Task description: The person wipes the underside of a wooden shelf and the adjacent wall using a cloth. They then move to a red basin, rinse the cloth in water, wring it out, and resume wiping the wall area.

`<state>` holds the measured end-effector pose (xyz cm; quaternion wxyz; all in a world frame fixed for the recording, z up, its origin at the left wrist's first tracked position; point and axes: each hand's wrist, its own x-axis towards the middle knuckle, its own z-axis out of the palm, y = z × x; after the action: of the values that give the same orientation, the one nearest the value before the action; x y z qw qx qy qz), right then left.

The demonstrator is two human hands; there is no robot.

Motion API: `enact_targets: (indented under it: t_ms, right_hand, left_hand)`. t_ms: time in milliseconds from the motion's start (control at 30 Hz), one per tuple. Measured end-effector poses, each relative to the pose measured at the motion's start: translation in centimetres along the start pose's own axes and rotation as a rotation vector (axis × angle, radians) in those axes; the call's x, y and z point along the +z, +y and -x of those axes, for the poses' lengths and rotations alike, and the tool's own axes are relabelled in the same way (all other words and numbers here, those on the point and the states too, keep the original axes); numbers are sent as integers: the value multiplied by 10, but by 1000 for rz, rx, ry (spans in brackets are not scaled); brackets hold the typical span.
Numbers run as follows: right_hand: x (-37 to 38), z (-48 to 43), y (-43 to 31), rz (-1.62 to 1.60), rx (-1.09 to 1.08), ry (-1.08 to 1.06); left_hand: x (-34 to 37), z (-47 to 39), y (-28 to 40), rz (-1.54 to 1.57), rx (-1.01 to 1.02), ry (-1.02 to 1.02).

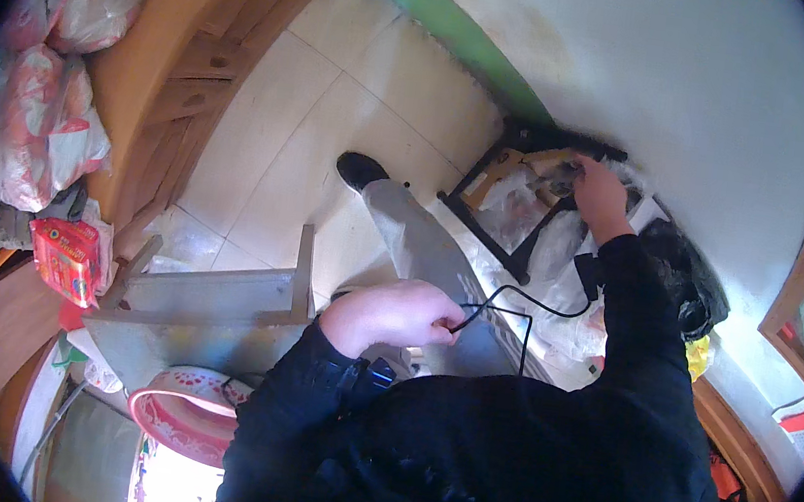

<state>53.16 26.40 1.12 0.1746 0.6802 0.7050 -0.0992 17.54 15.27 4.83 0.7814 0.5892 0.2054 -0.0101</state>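
My left hand (398, 317) is closed around a thin black cable (533, 303) in front of my body. The cable loops right towards a small dark block (585, 275) beside my right sleeve cuff. My right hand (599, 195) reaches down into a dark-framed rack (489, 235) by the wall. Its fingertips are at some greyish, clear plastic (563, 178); whether they grip it is hard to see. Inside the rack lie a brown cardboard piece (496, 176) and crumpled clear plastic bags (515, 204).
A black plastic bag (695, 292) sits against the wall right of the rack. To the left stand a wooden cabinet (207, 65) with plastic-wrapped packs (33, 127), an overturned-looking grey stool or table (211, 296) and a pink basin (183, 412). My shoe (361, 170) rests on the tiled floor (314, 107).
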Motion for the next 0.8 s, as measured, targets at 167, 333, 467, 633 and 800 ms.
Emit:
enact_targets:
  t_ms: [167, 333, 467, 633, 800]
  right_hand:
    - [11, 30, -22, -234, -142, -48]
    - [38, 64, -44, -10, -245, -286]
    - [50, 82, -47, 299, -346, -390]
    - [53, 85, -23, 359, -163, -218]
    - [46, 64, 14, 365, -2, -107]
  left_hand:
    - [11, 14, 19, -115, -133, -5]
    - [18, 20, 34, -278, -270, 2]
    - [27, 24, 40, -370, -348, 22]
    - [35, 29, 43, -381, -387, -1]
    - [37, 31, 48, -376, -396, 36]
